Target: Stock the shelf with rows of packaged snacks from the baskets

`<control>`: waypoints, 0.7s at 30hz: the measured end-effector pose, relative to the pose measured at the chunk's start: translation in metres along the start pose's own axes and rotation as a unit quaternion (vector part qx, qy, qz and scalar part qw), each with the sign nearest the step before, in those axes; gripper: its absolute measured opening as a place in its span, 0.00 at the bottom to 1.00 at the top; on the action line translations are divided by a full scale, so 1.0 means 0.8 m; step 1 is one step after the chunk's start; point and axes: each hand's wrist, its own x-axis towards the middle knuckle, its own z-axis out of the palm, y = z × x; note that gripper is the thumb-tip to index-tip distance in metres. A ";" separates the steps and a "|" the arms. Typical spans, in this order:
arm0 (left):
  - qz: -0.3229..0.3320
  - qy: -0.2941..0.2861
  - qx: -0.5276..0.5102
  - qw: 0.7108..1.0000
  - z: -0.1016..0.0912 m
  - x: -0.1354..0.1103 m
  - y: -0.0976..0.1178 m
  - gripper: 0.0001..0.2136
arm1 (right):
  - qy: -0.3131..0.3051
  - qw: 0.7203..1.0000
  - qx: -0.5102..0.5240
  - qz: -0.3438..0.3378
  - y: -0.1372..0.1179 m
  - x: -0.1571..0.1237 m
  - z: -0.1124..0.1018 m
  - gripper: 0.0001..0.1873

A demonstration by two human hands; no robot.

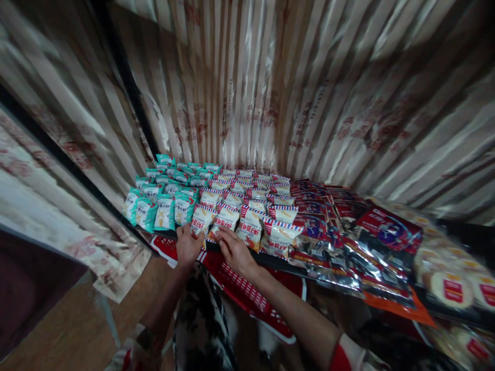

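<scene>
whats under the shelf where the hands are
A red slotted basket sits below the shelf front edge, beneath the left hand and right hand. Its contents cannot be seen: the forearms and shadow cover it.

Along the shelf (278, 261) — cracker packets (164, 206) left, snack packets (251, 206) centre, large bags (348, 226) right, basket (247, 293) beneath.

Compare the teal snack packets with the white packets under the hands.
The teal packets lie furthest left; the white packets sit to their right. The teal packets go untouched; the left hand and right hand rest on the white packets' front row. White packets carry a red-and-blue striped top band; teal packets lack it. Both are small pouches in overlapping rows.
</scene>
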 end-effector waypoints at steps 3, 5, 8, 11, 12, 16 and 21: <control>0.010 0.014 -0.029 0.999 0.002 -0.003 -0.002 0.23 | 0.016 0.998 0.012 0.060 -0.006 0.013 0.007 0.18; 0.018 0.023 -0.059 0.998 0.003 -0.005 -0.002 0.23 | 0.013 0.993 0.033 0.114 -0.011 0.024 0.010 0.19; 0.031 0.020 -0.109 0.993 0.003 -0.005 0.000 0.22 | 0.007 0.983 0.060 0.176 -0.021 0.044 0.011 0.24; 0.047 0.018 -0.152 0.987 0.004 -0.003 0.004 0.22 | 0.022 0.975 0.049 0.217 -0.032 0.066 0.009 0.30; 0.051 0.020 -0.165 0.985 0.005 -0.002 0.006 0.22 | 0.029 0.973 0.037 0.227 -0.035 0.073 0.007 0.31; 0.059 0.017 -0.219 0.974 0.010 0.003 0.008 0.24 | 0.038 0.970 -0.050 0.233 -0.040 0.096 0.002 0.23; 0.072 0.021 -0.254 0.964 0.006 0.007 -0.011 0.23 | 0.028 0.966 -0.114 0.231 -0.036 0.113 -0.007 0.21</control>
